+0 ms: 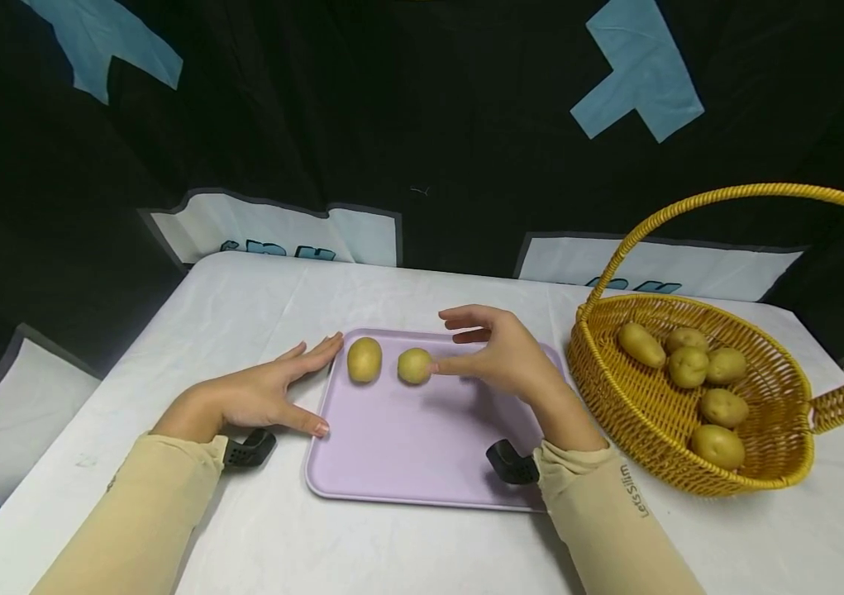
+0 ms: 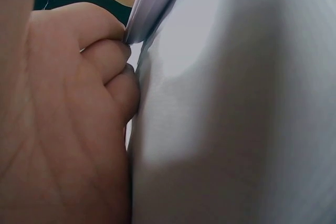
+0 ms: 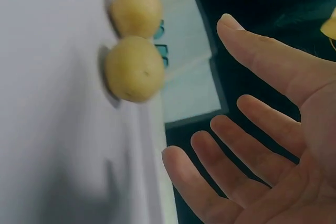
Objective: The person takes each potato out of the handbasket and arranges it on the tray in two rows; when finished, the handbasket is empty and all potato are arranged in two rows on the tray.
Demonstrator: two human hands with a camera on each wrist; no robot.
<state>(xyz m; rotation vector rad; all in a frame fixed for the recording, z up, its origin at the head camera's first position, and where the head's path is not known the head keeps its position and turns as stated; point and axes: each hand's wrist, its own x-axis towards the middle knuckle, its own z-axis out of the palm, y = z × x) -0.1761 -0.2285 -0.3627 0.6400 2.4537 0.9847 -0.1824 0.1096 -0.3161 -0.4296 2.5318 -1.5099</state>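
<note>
A shallow, smooth, pale-lilac rectangular tray (image 1: 399,450) with rounded corners and a thin raised rim lies on a counter (image 1: 280,545) covered in lightly creased white cloth. Near its far side sit two smooth-skinned potatoes: a larger yellow-brown oval potato (image 1: 364,360) towards the left rim, and a smaller, rounder yellow potato (image 1: 412,366) just beside it, a narrow strip of tray showing between them.

To the right, close to the tray's right rim, stands a golden-brown woven oval basket (image 1: 618,413) with flared, ribbed walls and a tall arched handle (image 1: 734,192) wrapped like rope. Inside are six yellow-brown potatoes (image 1: 688,367), some rounded, some longer, several clustered towards the far side and others lower down near the front wall.

The left hand (image 1: 265,392) is spread at the tray's left rim, thumb and fingers well apart; the left wrist view shows bent fingers meeting the rim. The right hand (image 1: 499,347) is wide and holds nothing, hovering over the tray's far right part; the right wrist view shows a gap between its fingers and the rounder potato. The smooth tray floor stretches from the two potatoes to the near rim, partly shaded below the right hand. Beyond the counter's far edge hangs matte black cloth (image 1: 392,107).
</note>
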